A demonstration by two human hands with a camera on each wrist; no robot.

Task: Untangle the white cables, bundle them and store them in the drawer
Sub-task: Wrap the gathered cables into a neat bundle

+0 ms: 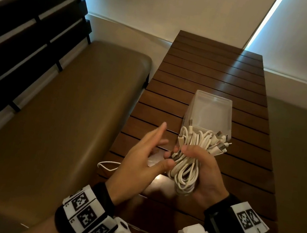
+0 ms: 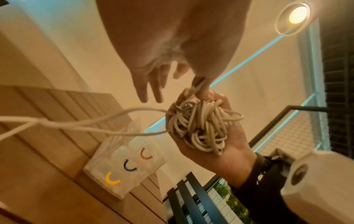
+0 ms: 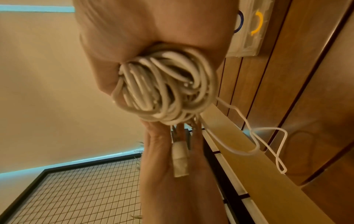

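My right hand (image 1: 198,161) grips a coiled bundle of white cables (image 1: 186,167) above the wooden table, plug ends sticking out of the top. The coil fills the palm in the right wrist view (image 3: 164,87) and shows in the left wrist view (image 2: 197,125). My left hand (image 1: 162,164) is beside the bundle, thumb and a finger pinching one plug end (image 2: 197,86), other fingers stretched out. A loose strand (image 1: 108,165) trails from the bundle over the table's left edge. The clear drawer unit (image 1: 211,110) stands just behind the hands, its three coloured handles (image 2: 130,166) visible.
The slatted wooden table (image 1: 209,64) runs away from me to the wall. A padded brown bench (image 1: 57,109) with a dark slatted back lies along the left, another seat (image 1: 296,151) on the right.
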